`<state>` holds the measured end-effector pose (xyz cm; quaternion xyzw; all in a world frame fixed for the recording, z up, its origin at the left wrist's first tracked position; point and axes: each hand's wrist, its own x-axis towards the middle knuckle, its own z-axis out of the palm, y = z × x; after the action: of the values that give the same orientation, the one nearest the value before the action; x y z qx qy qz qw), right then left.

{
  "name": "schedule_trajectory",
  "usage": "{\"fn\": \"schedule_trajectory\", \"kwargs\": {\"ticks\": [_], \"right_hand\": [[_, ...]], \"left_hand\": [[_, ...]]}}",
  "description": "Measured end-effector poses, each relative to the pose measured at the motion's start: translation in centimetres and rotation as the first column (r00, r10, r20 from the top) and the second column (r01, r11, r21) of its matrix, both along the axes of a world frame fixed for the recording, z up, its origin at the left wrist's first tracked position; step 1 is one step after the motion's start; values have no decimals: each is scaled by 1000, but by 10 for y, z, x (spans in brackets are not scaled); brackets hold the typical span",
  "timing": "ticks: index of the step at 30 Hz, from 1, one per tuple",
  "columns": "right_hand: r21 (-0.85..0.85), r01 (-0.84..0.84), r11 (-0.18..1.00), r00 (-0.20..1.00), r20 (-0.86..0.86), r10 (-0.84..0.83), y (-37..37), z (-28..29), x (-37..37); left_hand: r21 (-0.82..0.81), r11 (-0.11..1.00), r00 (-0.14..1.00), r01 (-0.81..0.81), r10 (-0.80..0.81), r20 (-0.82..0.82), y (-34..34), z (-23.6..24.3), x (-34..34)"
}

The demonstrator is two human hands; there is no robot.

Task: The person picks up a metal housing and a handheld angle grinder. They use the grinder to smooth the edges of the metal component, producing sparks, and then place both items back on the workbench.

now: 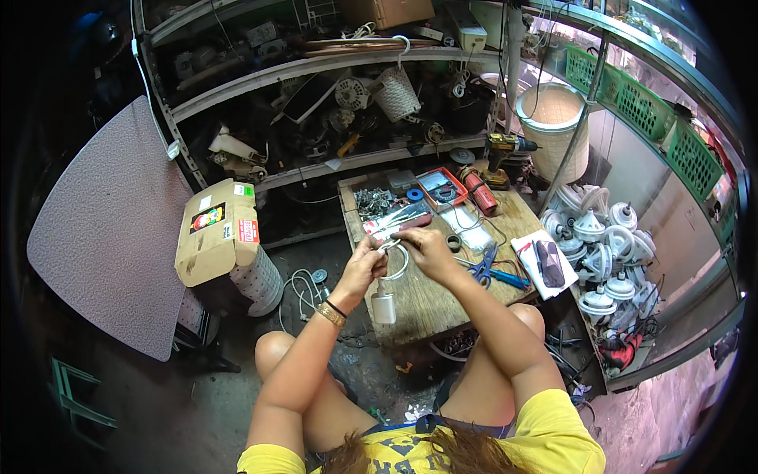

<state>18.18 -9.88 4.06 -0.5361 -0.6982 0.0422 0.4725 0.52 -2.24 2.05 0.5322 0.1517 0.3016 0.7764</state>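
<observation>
Above the near left part of the low wooden workbench (426,312), a looped white cable (406,267) is held between my two hands. My left hand (363,268) is closed around one side of the loop. With bent fingers, my right hand (425,251) pinches the cable near its top. A white charger block (383,307) hangs below the loop, under my left hand. Just beyond my fingers lie a tray of small screws (373,203) and a dark red-handled tool (414,223). Blue scissors (482,267) rest to the right of my right hand.
A yellow-black cordless drill (505,154) and a red cylinder-shaped tool (478,192) occupy the bench's far right. A phone (550,265) lies on white paper at its right edge. White plastic parts (604,237) are piled further right. A cardboard box (217,229) stands at left.
</observation>
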Motion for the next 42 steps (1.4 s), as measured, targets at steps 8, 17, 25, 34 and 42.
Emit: {"fn": "schedule_trajectory", "kwargs": {"ticks": [8,17,25,34,42], "right_hand": [[-127,-225,966,667,-743,58,7,-32,-38],[2,-206,978,531,-840,114,12,-14,-37],[-99,-436,895,519,-839,160,33,6,-52],[-423,-266,866,763,-641,-79,8,4,12],[-532,-154,833,896,-431,-109,-23,25,66]], "left_hand": [[483,768,879,-420,476,6,-13,-4,6],[516,838,967,-177,245,-67,4,23,-28],[868,389,830,-309,556,46,36,79,-69],[994,32,325,-100,946,2,235,157,-211],[970,156,-328,-185,921,-210,343,58,-359]]}}
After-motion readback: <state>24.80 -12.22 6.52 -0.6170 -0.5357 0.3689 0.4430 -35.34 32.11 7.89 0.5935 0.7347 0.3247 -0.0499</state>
